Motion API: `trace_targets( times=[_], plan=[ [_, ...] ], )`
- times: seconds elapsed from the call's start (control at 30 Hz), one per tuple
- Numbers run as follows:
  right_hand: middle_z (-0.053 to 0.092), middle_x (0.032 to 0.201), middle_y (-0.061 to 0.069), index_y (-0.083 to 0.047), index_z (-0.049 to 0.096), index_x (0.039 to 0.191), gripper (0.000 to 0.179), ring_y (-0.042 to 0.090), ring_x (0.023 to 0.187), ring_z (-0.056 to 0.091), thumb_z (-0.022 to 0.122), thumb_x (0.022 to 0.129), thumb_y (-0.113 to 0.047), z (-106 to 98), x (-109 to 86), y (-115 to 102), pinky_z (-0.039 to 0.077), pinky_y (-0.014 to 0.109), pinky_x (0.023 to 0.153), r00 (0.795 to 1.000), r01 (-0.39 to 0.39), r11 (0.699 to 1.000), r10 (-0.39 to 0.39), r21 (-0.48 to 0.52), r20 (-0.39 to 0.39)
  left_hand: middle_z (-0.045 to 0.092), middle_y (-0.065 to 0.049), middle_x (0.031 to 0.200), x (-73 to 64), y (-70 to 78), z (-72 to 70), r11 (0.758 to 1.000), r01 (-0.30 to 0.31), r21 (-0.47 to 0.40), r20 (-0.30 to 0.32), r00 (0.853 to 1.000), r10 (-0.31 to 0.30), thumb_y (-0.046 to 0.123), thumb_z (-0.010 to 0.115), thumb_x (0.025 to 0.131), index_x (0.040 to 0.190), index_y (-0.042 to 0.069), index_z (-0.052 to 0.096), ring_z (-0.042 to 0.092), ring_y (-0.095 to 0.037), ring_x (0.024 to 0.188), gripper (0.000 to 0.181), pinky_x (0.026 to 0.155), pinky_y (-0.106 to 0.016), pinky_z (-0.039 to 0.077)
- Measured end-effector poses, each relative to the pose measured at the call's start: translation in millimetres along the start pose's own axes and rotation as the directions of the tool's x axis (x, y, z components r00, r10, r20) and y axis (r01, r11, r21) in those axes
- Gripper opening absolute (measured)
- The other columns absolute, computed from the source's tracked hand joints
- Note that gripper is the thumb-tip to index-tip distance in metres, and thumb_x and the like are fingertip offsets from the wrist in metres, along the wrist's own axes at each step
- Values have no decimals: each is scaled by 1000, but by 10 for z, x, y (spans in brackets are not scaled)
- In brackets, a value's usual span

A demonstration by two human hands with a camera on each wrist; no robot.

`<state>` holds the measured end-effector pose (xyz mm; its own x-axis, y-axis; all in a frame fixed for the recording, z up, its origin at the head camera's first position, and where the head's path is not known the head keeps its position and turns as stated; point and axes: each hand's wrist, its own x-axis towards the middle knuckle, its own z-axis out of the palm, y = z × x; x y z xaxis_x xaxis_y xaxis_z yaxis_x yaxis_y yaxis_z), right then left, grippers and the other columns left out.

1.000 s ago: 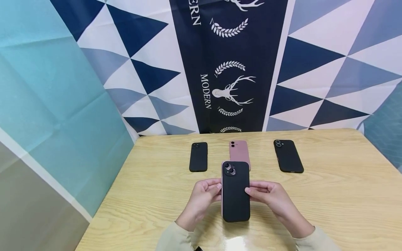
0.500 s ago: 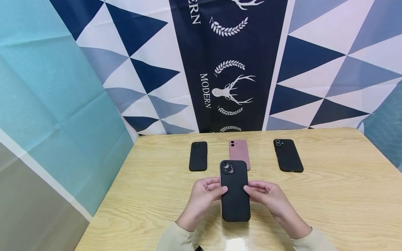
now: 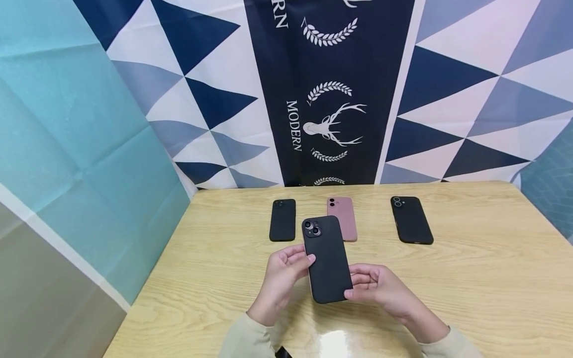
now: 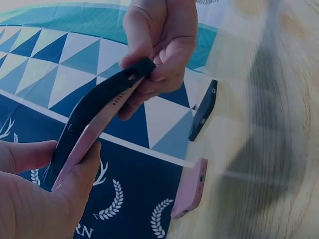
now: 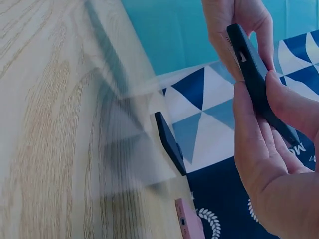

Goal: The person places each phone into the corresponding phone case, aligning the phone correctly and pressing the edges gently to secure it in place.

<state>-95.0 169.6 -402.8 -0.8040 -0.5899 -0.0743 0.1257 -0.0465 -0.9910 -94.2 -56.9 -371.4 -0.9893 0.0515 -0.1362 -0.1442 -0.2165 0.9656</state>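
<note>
A black phone case (image 3: pixel 329 263) is held tilted over the table, its back with the camera opening facing up. In the left wrist view a pink phone (image 4: pixel 97 124) lies against its inner side, and the case bows away from the phone along part of the edge. My left hand (image 3: pixel 282 278) pinches the left edge, thumb on the case and fingers behind. With thumb and fingers my right hand (image 3: pixel 380 291) grips the lower right corner. The right wrist view shows the case's end opening (image 5: pixel 243 56) between the two hands.
Farther back on the wooden table (image 3: pixel 215 278) lie a black phone (image 3: pixel 282 221) on the left, a pink phone (image 3: pixel 343 219) in the middle, partly covered by the held case, and a larger black phone (image 3: pixel 412 221) on the right. A patterned cloth (image 3: pixel 331 164) stands behind.
The case and phone have risen and shifted left, now leaning with the top toward the left. My right hand has slid down from the side to the lower right corner.
</note>
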Motion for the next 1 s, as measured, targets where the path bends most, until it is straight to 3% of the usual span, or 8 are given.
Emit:
trace_targets(
  times=[0.1, 0.27, 0.37, 0.5, 0.63, 0.77, 1.0],
  plan=[
    [72, 88, -13, 25, 39, 127, 62, 3, 82, 69, 71, 83, -5, 19, -6, 3, 58, 20, 77, 999, -34, 999, 34, -1, -32, 74, -17, 102, -4, 3, 9, 999, 32, 22, -9, 999, -32, 2, 64, 87, 120, -16, 55, 68, -4, 78, 38, 77, -24, 59],
    [74, 85, -12, 25, 43, 125, 59, 4, 79, 70, 72, 82, -3, 69, -4, 25, 58, 21, 76, 997, -47, 998, 49, 29, -54, 72, -22, 105, -11, -3, 9, 998, 35, 60, 2, 999, -35, 3, 61, 90, 121, -15, 55, 67, -4, 79, 37, 77, -25, 59],
    [74, 86, -12, 27, 43, 124, 59, 2, 80, 70, 72, 81, -1, 88, 3, 29, 59, 21, 75, 995, -45, 999, 47, 27, -87, 70, -24, 109, 0, -3, 3, 996, 26, 86, 28, 999, -29, 4, 63, 89, 123, -13, 55, 68, -5, 83, 39, 80, -26, 59],
    [75, 91, -8, 27, 40, 128, 67, 0, 82, 69, 75, 80, -4, 90, 16, -10, 58, 19, 75, 981, -98, 995, 93, -23, -168, 68, -26, 114, 9, -8, -4, 989, 12, 145, 69, 997, -22, 5, 66, 86, 124, -10, 56, 69, -8, 90, 41, 83, -23, 57],
    [75, 95, -4, 25, 40, 129, 69, 0, 83, 69, 76, 80, -7, 57, 27, -65, 58, 19, 75, 966, -129, 991, 115, -45, -233, 70, -27, 106, -12, -43, 18, 976, 13, 218, 135, 990, -44, 4, 69, 84, 117, -11, 61, 68, -4, 83, 36, 76, -17, 56],
    [74, 92, -9, 25, 40, 129, 67, 0, 82, 69, 75, 81, -7, 20, 31, -79, 58, 19, 75, 963, -118, 992, 107, -32, -249, 71, -29, 99, -49, -72, 45, 968, 27, 248, 169, 983, -70, 2, 70, 83, 109, -12, 65, 67, -1, 73, 31, 68, -16, 56],
    [72, 88, -15, 20, 45, 127, 59, 0, 83, 68, 73, 82, -6, 1, 41, -20, 57, 17, 76, 968, -120, 993, 118, 5, -223, 70, -31, 98, -61, -73, 53, 958, -23, 287, 177, 984, -29, 0, 69, 84, 109, -14, 65, 70, -8, 79, 29, 67, -19, 58]
  ],
)
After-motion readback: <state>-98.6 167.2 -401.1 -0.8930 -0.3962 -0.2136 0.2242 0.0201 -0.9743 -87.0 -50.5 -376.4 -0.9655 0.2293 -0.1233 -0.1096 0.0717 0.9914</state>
